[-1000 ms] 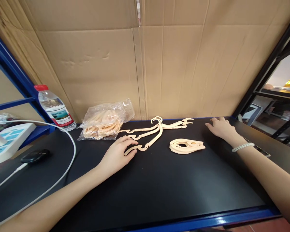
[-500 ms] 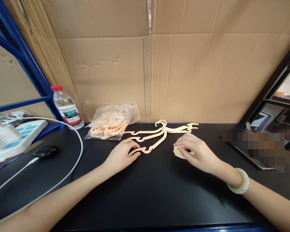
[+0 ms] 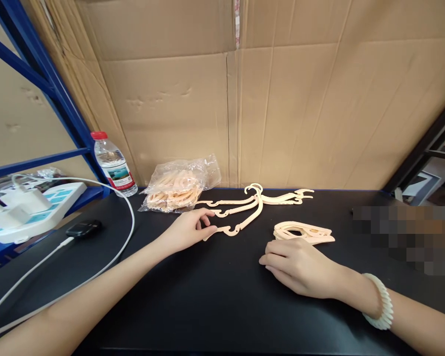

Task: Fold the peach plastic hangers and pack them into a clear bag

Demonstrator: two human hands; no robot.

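Observation:
My left hand [image 3: 187, 229] is over the lower left arm end of a cream folding hanger [image 3: 251, 217], its thumb across that end and a gap between thumb and curled fingers. The hanger lies unfolded with others fanned out by it, their hooks bunched together at the back. My right hand [image 3: 300, 267] is palm down, fingers loosely bent and apart, with nothing visible in it. Just behind it lie folded cream hangers [image 3: 300, 230], partly hidden by the hand. A clear plastic bag [image 3: 178, 185] of more cream hanger pieces sits behind my left hand.
A water bottle [image 3: 114, 165] with a red cap stands at back left. A white power strip [image 3: 46, 205], a small black device [image 3: 83, 228] and a looping white cable [image 3: 131, 225] are on the left. Cardboard [image 3: 170, 99] walls the back; a pixelated patch covers the right.
My right hand has let go of the folded hangers and moved toward me, leaving them on the table. My left hand has shifted slightly along the hanger's arm. The view has turned slightly left.

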